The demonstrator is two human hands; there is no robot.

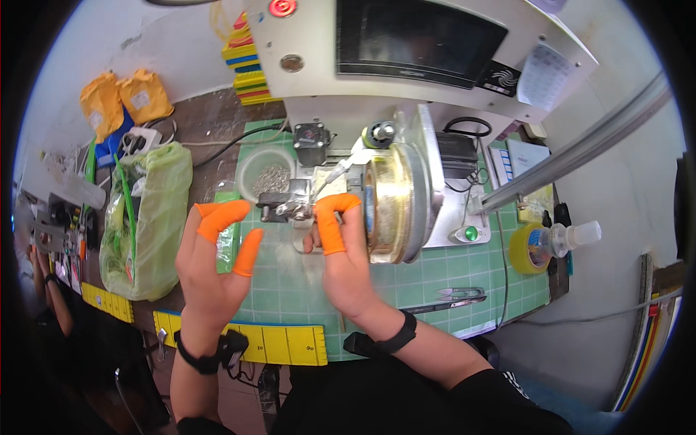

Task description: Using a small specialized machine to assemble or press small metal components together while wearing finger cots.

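My left hand (209, 272) is raised over the mat at the left of a small metal clamp fixture (279, 206). Orange finger cots cover its thumb and forefinger, which are apart with nothing between them. My right hand (349, 257) is closed, its orange-covered fingers bent against the fixture's right end. Whatever they pinch is too small or hidden to make out. Just right of that hand stands a wide brass-coloured drum (391, 206) on the machine (312, 80). Behind the fixture, a round bowl (247, 174) holds small silvery pieces.
A green cutting mat (428, 286) lies beneath, with snips (460, 293), a yellow ruler strip (283, 344) and a green packet (228, 243). Left is a plastic bag (170, 181); right, a yellow tape roll (520, 249) and bottle (580, 233). Another person's arm (59, 301) shows far left.
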